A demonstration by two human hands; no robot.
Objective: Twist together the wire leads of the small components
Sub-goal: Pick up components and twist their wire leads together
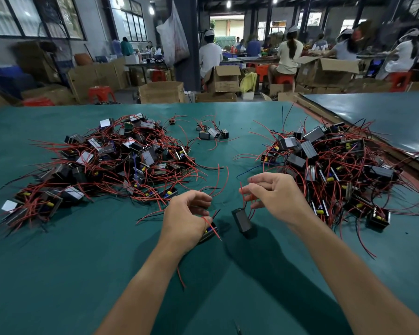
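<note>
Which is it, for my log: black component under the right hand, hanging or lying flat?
Apparently hanging, tilted: the black component dangles from red leads pinched by the right hand.

A factory assembly hall, a workshop floor for hand work; a broad green-covered work table (58, 262) fills the lower frame, bearing 2 tangles of small black components with red leads, the left heap (111, 163) and the right heap (336, 165); another table (373, 112) stands at the right edge; beyond, across the middle, open cardboard boxes (161, 93) crowd the floor among red plastic stools (101, 91); in the upper right, capped workers (288, 54) sit at long benches; tall gridded windows (34, 18) line the upper left wall; lamps (228, 3) shine along the dark ceiling at the top.
</note>
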